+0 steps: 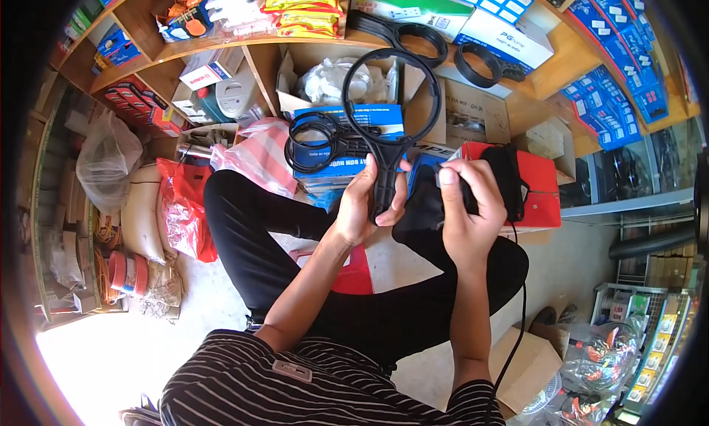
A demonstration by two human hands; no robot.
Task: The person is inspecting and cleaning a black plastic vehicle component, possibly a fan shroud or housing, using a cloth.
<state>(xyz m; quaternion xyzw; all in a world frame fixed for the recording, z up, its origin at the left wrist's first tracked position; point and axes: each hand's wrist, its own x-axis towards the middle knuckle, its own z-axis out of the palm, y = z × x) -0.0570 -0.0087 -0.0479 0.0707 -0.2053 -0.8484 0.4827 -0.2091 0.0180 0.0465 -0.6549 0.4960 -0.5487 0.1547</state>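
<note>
A wooden shelf (260,66) stands in front. Near it are a red box (543,179) and a blue box (317,178). The black ring wrench (394,150) is up by the blue box, its handle gripped in the left hand (360,207). The right hand (475,213) has bent fingers; I can't tell if it holds something. Thin black rings (337,141) lie on the blue box.

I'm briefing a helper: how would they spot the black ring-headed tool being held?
Find the wooden shelf across the top, then the left hand below it. The tool rises from that hand: a large black ring on a handle. Two similar rings lie on the shelf; only this is held.
</note>
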